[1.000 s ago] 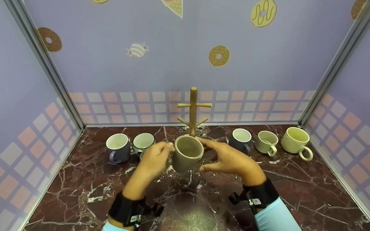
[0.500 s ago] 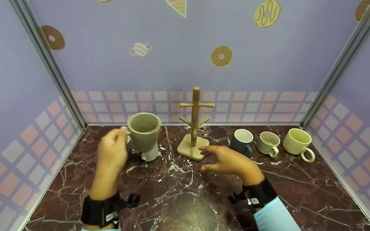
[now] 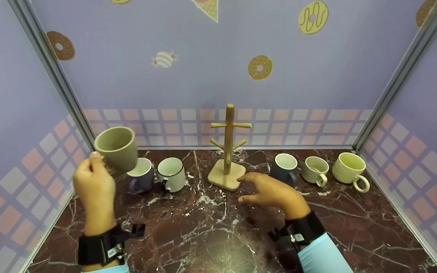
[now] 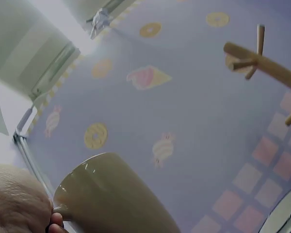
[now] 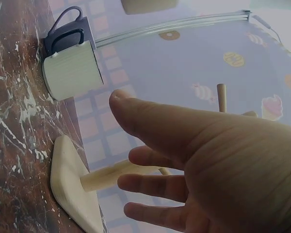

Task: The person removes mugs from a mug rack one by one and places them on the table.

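Observation:
My left hand pinches the handle of a grey-green mug, lifted at the left and overlapping a dark blue mug in the head view. From the left wrist, the mug's side shows, its handle between the fingertips. Right of the blue mug stands a ribbed white mug with a black rim. A wooden mug tree stands upright in the middle, its pegs bare. My right hand hovers in front of its base, thumb and fingers spread, holding nothing.
Along the right stand a dark blue mug, a small ribbed cup and a pale yellow-green mug with a ring handle. Patterned panels enclose the marbled dark red table at the back and sides.
My left hand has carried the grey-green mug from in front of the mug tree to the far left and raised it. The right hand has let it go and stayed nearly in place.

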A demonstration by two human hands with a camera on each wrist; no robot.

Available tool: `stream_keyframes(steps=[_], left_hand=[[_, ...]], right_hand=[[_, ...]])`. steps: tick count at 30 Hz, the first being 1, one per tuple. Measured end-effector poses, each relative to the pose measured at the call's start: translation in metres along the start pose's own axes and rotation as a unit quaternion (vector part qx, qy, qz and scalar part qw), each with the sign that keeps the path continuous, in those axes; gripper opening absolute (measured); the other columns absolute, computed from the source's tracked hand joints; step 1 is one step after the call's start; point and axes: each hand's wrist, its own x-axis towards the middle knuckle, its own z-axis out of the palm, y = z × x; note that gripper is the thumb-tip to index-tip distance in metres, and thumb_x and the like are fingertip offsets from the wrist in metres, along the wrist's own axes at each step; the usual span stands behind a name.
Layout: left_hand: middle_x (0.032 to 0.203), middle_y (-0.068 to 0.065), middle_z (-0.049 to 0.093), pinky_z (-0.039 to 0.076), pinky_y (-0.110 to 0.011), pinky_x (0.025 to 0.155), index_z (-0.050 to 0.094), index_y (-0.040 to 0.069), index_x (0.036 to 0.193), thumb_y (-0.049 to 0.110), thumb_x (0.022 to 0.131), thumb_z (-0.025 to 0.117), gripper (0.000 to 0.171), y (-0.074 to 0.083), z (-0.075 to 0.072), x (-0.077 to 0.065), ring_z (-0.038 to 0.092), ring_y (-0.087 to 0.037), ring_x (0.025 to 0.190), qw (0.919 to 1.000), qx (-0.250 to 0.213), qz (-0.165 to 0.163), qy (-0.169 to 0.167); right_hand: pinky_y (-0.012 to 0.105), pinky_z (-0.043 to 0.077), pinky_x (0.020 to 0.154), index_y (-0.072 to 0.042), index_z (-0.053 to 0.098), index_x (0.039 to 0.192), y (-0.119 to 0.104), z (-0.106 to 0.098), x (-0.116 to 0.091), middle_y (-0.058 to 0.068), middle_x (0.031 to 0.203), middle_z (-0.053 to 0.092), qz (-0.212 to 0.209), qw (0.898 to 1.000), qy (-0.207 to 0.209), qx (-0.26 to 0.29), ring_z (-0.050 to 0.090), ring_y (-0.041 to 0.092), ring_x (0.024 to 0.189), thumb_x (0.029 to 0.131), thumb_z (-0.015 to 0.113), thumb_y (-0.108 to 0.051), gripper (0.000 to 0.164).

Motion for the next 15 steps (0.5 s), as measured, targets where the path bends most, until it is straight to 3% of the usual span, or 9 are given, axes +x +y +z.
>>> stream_keyframes(steps=[7,11,15], left_hand=[[0.084,0.014,0.065,0.052,-0.023,0.077,0.068,0.015,0.099,0.047,0.121,0.046,0.045,-0.027,-0.012,0.024,0.064,-0.008,0.085,0.9949,-0.055,-0.08,0.027],[0.073,0.02,0.063,0.054,-0.016,0.069,0.068,0.013,0.099,0.04,0.122,0.047,0.041,-0.047,-0.012,0.036,0.065,0.0,0.073,0.9926,-0.074,-0.079,0.056],[0.085,0.01,0.068,0.054,-0.022,0.081,0.073,0.006,0.112,0.039,0.122,0.042,0.046,-0.068,-0.007,0.044,0.064,-0.004,0.078,0.9936,-0.037,-0.08,0.071]], right_hand=[[0.057,0.05,0.13,-0.004,0.065,0.157,0.001,0.002,0.001,0.016,0.159,0.068,0.0,1.0,0.004,-0.002,0.065,0.039,0.149,0.101,0.087,-0.042,0.071],[0.056,0.05,0.13,-0.004,0.066,0.155,0.002,0.003,0.001,0.016,0.158,0.069,-0.001,1.0,0.005,-0.004,0.065,0.038,0.149,0.1,0.088,-0.041,0.069],[0.057,0.051,0.129,-0.003,0.067,0.153,0.002,0.003,0.002,0.018,0.157,0.07,-0.007,1.0,0.001,-0.01,0.066,0.039,0.148,0.1,0.088,-0.04,0.068]])
